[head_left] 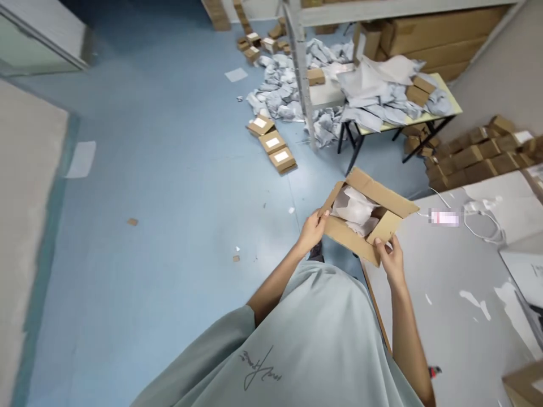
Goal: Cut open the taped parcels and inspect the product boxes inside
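Observation:
An open cardboard box (354,240) is held up in front of my body, over the edge of the white table. Its flaps stand outward, and crumpled white paper (354,208) fills much of the inside. My left hand (313,229) grips the box at its left corner, thumb on the flap. On the right, my right hand (391,259) pinches the near right flap (385,227) between thumb and fingers. Whatever lies beneath the paper is hidden.
The white table (416,282) on the right bears cables (483,223) and paper scraps. Three labelled boxes (272,142) lie on the blue floor ahead. Beyond are a paper-covered small table (449,104), a metal shelf post (303,79) and stacked boxes (479,155).

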The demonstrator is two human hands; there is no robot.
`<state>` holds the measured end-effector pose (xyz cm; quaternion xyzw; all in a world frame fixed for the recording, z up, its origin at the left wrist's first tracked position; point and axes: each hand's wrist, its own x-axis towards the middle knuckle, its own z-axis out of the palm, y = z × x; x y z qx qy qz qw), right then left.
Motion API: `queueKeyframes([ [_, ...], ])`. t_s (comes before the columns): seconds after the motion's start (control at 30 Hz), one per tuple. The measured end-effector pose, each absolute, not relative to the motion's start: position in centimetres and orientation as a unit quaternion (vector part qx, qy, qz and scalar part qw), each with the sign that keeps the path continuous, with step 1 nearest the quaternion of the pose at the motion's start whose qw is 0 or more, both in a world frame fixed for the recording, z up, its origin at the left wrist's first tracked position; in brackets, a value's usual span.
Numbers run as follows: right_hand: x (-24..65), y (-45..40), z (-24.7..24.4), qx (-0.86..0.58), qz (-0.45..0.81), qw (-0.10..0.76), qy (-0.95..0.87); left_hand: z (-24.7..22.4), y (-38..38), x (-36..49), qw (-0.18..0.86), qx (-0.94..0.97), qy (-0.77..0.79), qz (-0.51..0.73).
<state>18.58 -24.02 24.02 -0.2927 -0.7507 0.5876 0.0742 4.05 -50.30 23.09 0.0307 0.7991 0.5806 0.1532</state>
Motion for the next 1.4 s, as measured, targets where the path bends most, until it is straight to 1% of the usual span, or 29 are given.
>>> queueKeyframes([
  [0.1, 6.0, -27.9, 25.2, -0.190, 0.600, 0.063, -0.775, 24.4, -56.9, -3.2, 0.063, -0.023, 0.811, 0.581],
  [0.17, -3.7, -30.7, 25.7, -0.136, 0.622, 0.075, -0.768, 25.4, -60.8, -9.5, -0.005, -0.032, 0.811, 0.584],
  [0.27, -17.4, -35.5, 26.3, -0.138, 0.665, 0.129, -0.722, 27.0, -66.1, -19.4, -0.073, 0.022, 0.797, 0.599],
  [0.33, -23.1, -38.7, 26.8, -0.119, 0.678, 0.122, -0.714, 27.8, -68.7, -24.2, -0.114, 0.005, 0.798, 0.592],
  [0.4, -24.8, -41.3, 27.3, -0.051, 0.681, 0.101, -0.724, 27.9, -70.2, -26.3, -0.146, -0.003, 0.793, 0.592],
  [0.47, -23.0, -43.0, 27.1, 0.005, 0.671, 0.078, -0.737, 27.2, -70.3, -25.9, -0.137, 0.002, 0.790, 0.597],
  [0.53, -19.1, -43.7, 26.1, 0.008, 0.663, 0.050, -0.747, 25.5, -69.0, -23.8, -0.075, -0.001, 0.796, 0.600],
  [0.7, -9.0, -42.6, 22.0, -0.103, 0.661, -0.022, -0.743, 20.7, -62.9, -16.9, 0.120, -0.026, 0.800, 0.587],
  [0.83, -3.6, -39.6, 20.1, -0.184, 0.655, -0.027, -0.732, 18.9, -57.9, -13.4, 0.213, 0.045, 0.765, 0.606],
  [0.93, 0.3, -37.0, 19.9, -0.224, 0.654, 0.005, -0.723, 18.7, -53.9, -12.0, 0.261, 0.108, 0.744, 0.605],
  [1.13, 11.0, -32.1, 20.7, -0.333, 0.644, 0.110, -0.680, 19.2, -43.7, -7.7, 0.368, 0.208, 0.689, 0.588],
  [1.27, 19.9, -29.0, 21.4, -0.421, 0.633, 0.206, -0.617, 19.6, -36.5, -2.2, 0.437, 0.287, 0.650, 0.551],
  [1.4, 29.7, -25.5, 21.7, -0.497, 0.601, 0.304, -0.547, 20.1, -29.7, 5.3, 0.481, 0.368, 0.604, 0.518],
])
